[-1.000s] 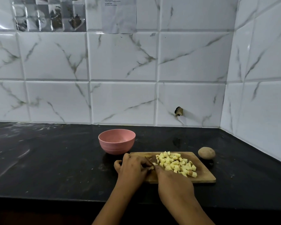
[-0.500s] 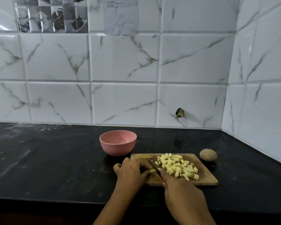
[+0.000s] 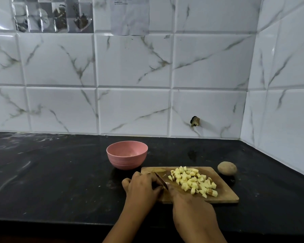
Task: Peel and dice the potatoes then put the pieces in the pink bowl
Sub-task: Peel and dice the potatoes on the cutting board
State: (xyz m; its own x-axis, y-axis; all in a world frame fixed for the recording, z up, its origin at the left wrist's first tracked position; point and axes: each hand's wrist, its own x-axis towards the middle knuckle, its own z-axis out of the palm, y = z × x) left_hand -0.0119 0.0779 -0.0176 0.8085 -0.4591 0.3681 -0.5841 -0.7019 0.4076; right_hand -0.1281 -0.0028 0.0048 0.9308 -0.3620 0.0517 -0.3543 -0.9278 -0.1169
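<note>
- The right hand (image 3: 191,207) has its grip clamped on the knife (image 3: 161,180). The handle is buried in the fist and the thin blade slants up and left over the cutting board (image 3: 225,195).
- The left hand (image 3: 142,188) sits knuckles-up hard against that blade, fingers curled. Whether its grip pins a last piece underneath, I cannot tell, because it is hidden.
- Danger one: the fingers are that close to the edge, so a skid on damp potato could nick a knuckle.
- Danger two: the diced potato (image 3: 191,181) sprawls towards the board's near right edge, and a careless sweep could scatter cubes onto the dark surface (image 3: 60,172).
- The pink bowl (image 3: 126,162) waits just beyond the board's far left corner and looks empty. It is matt and rounded, with faint ribs low on its wall.
- A whole potato (image 3: 227,168), brown-skinned and unpeeled, rests just off the far right corner. Being that round, it might roll if bumped.
- The cubes are pale yellow and chunky, a few with brown skin on them. The board is flat, warm-toned wood, and the surface is glossy black stone, streaked.
</note>
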